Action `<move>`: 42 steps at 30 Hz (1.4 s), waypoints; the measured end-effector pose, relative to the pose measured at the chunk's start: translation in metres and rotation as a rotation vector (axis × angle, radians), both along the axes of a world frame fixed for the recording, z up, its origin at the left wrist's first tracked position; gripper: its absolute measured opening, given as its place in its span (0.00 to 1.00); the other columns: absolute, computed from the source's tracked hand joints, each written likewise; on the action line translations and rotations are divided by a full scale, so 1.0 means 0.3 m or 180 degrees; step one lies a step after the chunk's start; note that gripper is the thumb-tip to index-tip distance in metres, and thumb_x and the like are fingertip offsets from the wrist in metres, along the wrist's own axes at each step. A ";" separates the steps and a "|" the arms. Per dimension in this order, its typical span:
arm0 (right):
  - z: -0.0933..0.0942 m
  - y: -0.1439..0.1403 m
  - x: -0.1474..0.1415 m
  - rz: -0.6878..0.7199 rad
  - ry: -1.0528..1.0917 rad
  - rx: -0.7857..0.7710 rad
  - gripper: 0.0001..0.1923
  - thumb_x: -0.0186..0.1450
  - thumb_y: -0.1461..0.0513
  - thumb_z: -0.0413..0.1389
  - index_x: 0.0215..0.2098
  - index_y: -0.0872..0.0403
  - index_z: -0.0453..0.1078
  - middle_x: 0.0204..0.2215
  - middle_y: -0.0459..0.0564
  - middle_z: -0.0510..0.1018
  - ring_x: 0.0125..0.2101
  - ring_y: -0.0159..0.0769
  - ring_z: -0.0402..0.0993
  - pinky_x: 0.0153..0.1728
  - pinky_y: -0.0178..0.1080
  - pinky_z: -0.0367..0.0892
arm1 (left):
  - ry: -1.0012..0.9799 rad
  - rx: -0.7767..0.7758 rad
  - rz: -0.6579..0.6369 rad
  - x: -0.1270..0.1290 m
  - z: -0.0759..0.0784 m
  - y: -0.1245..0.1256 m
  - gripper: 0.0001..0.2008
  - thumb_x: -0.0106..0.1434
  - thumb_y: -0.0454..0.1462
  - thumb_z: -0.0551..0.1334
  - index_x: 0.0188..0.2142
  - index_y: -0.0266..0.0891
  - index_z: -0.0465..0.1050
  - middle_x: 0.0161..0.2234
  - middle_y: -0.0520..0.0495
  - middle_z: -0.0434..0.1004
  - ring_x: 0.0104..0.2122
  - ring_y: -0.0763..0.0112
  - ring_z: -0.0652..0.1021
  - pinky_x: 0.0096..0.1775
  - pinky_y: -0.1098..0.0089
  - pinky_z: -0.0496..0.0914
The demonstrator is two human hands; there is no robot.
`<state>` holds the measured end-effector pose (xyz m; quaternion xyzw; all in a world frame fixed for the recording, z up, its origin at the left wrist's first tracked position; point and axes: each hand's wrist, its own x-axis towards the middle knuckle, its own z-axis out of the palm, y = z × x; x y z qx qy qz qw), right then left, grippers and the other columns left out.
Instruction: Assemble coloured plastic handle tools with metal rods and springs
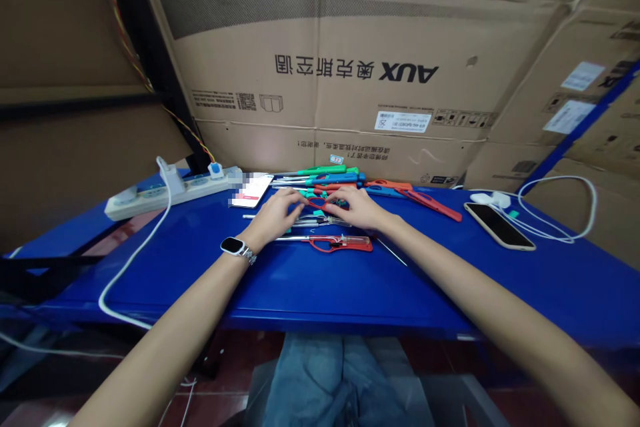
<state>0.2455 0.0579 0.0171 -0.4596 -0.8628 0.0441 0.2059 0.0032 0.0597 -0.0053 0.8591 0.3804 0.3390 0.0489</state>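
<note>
Between both hands is a red lighter casing (pixel 317 203) with a loop-shaped guard, partly covered by fingers. My left hand (pixel 281 213), with a watch on its wrist, pinches its left side. On the other side, the fingers of my right hand (pixel 354 205) are bent onto the same casing. Nearer me lies an opened red gas lighter (pixel 345 243), its clear tank and inner parts showing and its metal tube pointing left. Loose silver and clear lighter parts (pixel 315 220) lie just below the hands. Behind them is a pile of long lighters, including green (pixel 325 170) and blue (pixel 334 179) ones.
A white power strip (pixel 175 193) with plugs lies at left, beside a white card or phone with a blurred area (pixel 253 190). Red lighter pieces (pixel 433 205), a dark-screened phone (pixel 500 225) and a white cable (pixel 560 235) lie right. Cardboard (pixel 350 33) walls the back.
</note>
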 end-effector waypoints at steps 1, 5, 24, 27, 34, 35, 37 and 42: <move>0.006 0.016 -0.008 -0.0099 0.0002 -0.0005 0.14 0.71 0.55 0.52 0.46 0.51 0.76 0.48 0.53 0.78 0.50 0.43 0.71 0.48 0.44 0.61 | 0.0041 -0.0033 0.0027 -0.002 -0.005 0.005 0.10 0.68 0.35 0.55 0.41 0.40 0.76 0.42 0.43 0.75 0.44 0.60 0.76 0.48 0.58 0.70; 0.028 0.088 -0.055 -0.0763 -0.0274 -0.0189 0.11 0.68 0.58 0.54 0.42 0.52 0.78 0.39 0.51 0.82 0.40 0.39 0.77 0.39 0.37 0.64 | 0.0027 -0.0086 0.0147 -0.011 -0.015 0.017 0.10 0.68 0.35 0.55 0.41 0.39 0.76 0.41 0.44 0.75 0.42 0.60 0.76 0.47 0.59 0.70; -0.009 -0.003 -0.049 0.0226 0.2409 -0.0889 0.13 0.62 0.54 0.58 0.35 0.57 0.74 0.29 0.51 0.81 0.30 0.35 0.76 0.36 0.37 0.69 | -0.0578 0.0413 -0.0227 0.036 0.040 -0.052 0.09 0.68 0.35 0.58 0.47 0.38 0.73 0.43 0.44 0.76 0.41 0.65 0.76 0.44 0.64 0.71; -0.022 -0.079 -0.017 0.0320 0.2752 -0.1338 0.17 0.59 0.50 0.61 0.35 0.56 0.75 0.26 0.49 0.81 0.28 0.33 0.74 0.34 0.37 0.69 | -0.0363 0.0609 -0.0712 0.062 0.054 -0.083 0.11 0.68 0.35 0.61 0.49 0.39 0.72 0.44 0.44 0.76 0.43 0.65 0.75 0.45 0.64 0.71; -0.011 -0.160 0.009 0.0324 0.2800 -0.1583 0.19 0.59 0.48 0.63 0.26 0.56 0.74 0.22 0.46 0.77 0.23 0.29 0.68 0.31 0.35 0.66 | 0.0047 0.1043 -0.1094 0.094 0.073 -0.124 0.10 0.72 0.37 0.56 0.41 0.37 0.75 0.39 0.42 0.79 0.39 0.66 0.76 0.41 0.65 0.72; -0.011 -0.161 0.008 0.0349 0.2860 -0.1579 0.19 0.58 0.48 0.63 0.28 0.56 0.75 0.22 0.46 0.78 0.23 0.29 0.69 0.31 0.35 0.66 | -0.0012 0.0989 -0.1099 0.094 0.073 -0.126 0.10 0.72 0.37 0.56 0.41 0.37 0.76 0.39 0.42 0.79 0.39 0.66 0.76 0.42 0.65 0.72; -0.013 -0.160 0.004 0.0415 0.3018 -0.1492 0.18 0.57 0.48 0.64 0.31 0.55 0.76 0.25 0.46 0.79 0.25 0.30 0.70 0.31 0.35 0.67 | -0.0233 0.0724 -0.1051 0.095 0.071 -0.128 0.09 0.70 0.39 0.59 0.41 0.37 0.76 0.38 0.43 0.80 0.38 0.67 0.77 0.41 0.66 0.72; -0.024 -0.170 -0.006 0.0571 0.3054 -0.1055 0.18 0.55 0.50 0.66 0.35 0.54 0.77 0.30 0.47 0.81 0.30 0.33 0.74 0.34 0.37 0.68 | -0.0992 -0.0771 -0.0890 0.095 0.061 -0.113 0.14 0.67 0.44 0.62 0.43 0.36 0.78 0.34 0.45 0.82 0.32 0.69 0.79 0.35 0.71 0.72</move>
